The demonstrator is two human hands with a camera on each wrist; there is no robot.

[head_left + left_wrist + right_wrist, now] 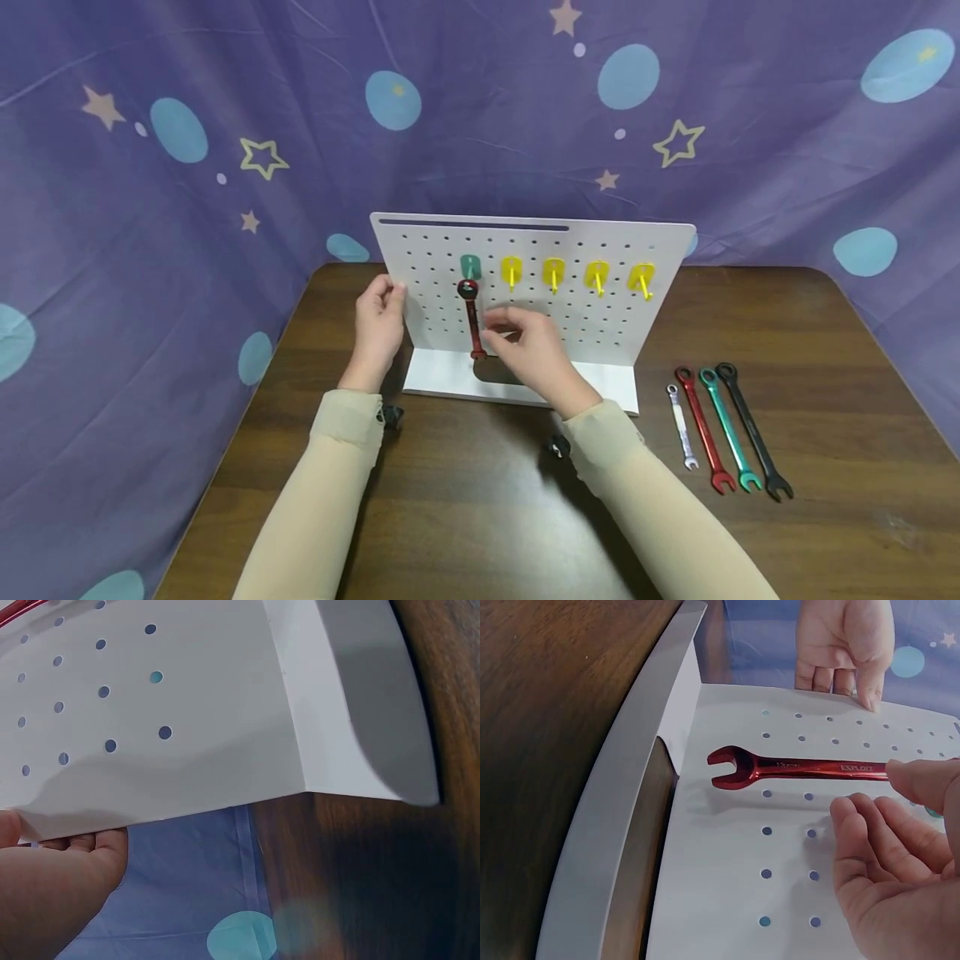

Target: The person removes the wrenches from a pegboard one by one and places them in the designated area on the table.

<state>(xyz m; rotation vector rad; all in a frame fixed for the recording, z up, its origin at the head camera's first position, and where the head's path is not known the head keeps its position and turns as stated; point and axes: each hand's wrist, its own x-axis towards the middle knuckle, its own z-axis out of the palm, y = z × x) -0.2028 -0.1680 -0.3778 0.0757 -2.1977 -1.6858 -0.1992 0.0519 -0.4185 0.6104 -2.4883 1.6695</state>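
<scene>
A white pegboard [450,321] stands upright on its base. My left hand [377,329] grips its left edge, the thumb in front and the fingers behind, as the left wrist view also shows. A red combination wrench [472,321] hangs from the green hook [470,267], ring end up and open end down. Just right of it is my right hand [536,350], its thumb and fingers apart with a gap between them. In the right wrist view the thumb [922,784] overlaps the wrench's shank; whether it touches cannot be told.
Several yellow hooks, one nearest the green being this yellow hook [512,271], line the board to the right. On the wooden table [480,500] at right lie a small silver wrench [681,427], a red wrench [703,427], a green wrench [730,429] and a black wrench [752,429].
</scene>
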